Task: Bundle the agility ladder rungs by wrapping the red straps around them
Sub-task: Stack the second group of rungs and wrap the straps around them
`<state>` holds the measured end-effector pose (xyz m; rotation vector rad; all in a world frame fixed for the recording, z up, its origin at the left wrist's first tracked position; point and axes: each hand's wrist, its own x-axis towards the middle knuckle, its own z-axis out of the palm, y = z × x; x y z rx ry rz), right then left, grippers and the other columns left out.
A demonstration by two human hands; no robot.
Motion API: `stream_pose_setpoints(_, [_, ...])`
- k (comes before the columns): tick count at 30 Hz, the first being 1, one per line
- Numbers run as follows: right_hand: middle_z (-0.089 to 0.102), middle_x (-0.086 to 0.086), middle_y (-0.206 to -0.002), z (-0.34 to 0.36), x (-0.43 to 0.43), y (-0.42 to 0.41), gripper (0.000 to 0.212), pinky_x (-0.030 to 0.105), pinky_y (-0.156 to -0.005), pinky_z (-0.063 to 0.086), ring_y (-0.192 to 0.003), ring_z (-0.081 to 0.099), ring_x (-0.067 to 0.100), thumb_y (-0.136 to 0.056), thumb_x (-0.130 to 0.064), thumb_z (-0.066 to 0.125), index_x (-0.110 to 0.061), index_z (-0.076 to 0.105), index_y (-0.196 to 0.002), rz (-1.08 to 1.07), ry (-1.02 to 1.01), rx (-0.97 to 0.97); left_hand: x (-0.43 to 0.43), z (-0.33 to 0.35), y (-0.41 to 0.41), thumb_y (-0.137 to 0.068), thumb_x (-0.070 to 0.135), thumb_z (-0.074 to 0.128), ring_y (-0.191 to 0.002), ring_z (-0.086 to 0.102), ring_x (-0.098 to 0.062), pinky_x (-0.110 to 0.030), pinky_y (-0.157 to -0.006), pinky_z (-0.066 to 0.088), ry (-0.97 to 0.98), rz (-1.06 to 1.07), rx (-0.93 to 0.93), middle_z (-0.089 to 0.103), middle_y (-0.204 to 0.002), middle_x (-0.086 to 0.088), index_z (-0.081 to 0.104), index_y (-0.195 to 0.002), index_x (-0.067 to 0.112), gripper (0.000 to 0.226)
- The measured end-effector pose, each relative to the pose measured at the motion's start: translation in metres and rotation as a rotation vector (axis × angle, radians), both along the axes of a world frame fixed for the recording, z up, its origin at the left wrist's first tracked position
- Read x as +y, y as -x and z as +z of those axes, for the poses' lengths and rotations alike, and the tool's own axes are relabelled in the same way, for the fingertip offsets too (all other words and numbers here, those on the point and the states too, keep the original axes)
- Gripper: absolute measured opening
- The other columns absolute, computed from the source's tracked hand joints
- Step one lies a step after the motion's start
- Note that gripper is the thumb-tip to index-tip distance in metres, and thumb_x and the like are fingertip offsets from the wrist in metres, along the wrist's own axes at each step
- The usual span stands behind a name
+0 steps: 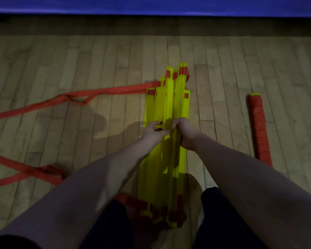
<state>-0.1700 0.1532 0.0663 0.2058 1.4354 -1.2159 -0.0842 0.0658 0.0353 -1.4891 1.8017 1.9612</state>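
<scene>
A stack of yellow agility ladder rungs (pixel 166 105) lies lengthwise on the wooden floor in front of me, running away from my knees. My left hand (pixel 152 133) grips the left side of the stack near its middle. My right hand (pixel 184 132) grips the right side, fingers curled round the rungs. Red straps (pixel 104 91) run from the far end of the rungs out to the left across the floor. More red strap (pixel 20 169) lies crossed at the lower left and leads to the near end of the stack (pixel 162 212).
A second bundle (pixel 258 128), wrapped in red strap with a yellow tip, lies on the floor to the right. A blue mat (pixel 151 5) runs along the far edge. My dark-clothed knees (pixel 221 212) flank the near end of the rungs.
</scene>
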Motion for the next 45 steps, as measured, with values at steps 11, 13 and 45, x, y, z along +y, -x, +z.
stream_pose_setpoints(11, [0.071, 0.011, -0.095, -0.019, 0.009, 0.006, 0.046, 0.042, -0.075, 0.058, -0.086, 0.069, 0.028, -0.073, -0.023, 0.077, 0.001, 0.063, -0.110, 0.177, 0.004, 0.110, 0.004, 0.005, -0.002, -0.099, 0.004, 0.045, -0.091, 0.056, -0.022, -0.029, -0.070, 0.051, -0.061, -0.091, 0.084, 0.057, -0.104, -0.010, 0.054, -0.126, -0.001, 0.029])
stream_pose_setpoints(13, [0.067, 0.020, -0.114, -0.016, 0.008, 0.004, 0.064, 0.052, -0.091, 0.053, -0.105, 0.066, 0.037, -0.073, -0.027, 0.082, 0.004, 0.057, -0.123, 0.153, -0.015, 0.110, 0.005, 0.007, -0.001, -0.096, -0.005, 0.044, -0.093, 0.056, -0.024, -0.031, -0.076, 0.052, -0.036, -0.125, 0.072, 0.058, -0.101, -0.012, 0.056, -0.121, -0.002, 0.028])
stream_pose_setpoints(45, [0.059, 0.009, -0.066, -0.025, 0.013, 0.005, 0.015, 0.031, -0.061, 0.047, -0.060, 0.057, 0.025, -0.081, 0.002, 0.049, -0.006, 0.062, -0.079, 0.187, -0.059, 0.008, -0.011, 0.011, -0.004, -0.087, 0.001, 0.065, -0.075, 0.056, -0.017, -0.020, -0.047, 0.053, -0.038, 0.022, 0.041, 0.057, -0.079, -0.007, 0.057, -0.080, 0.006, 0.011])
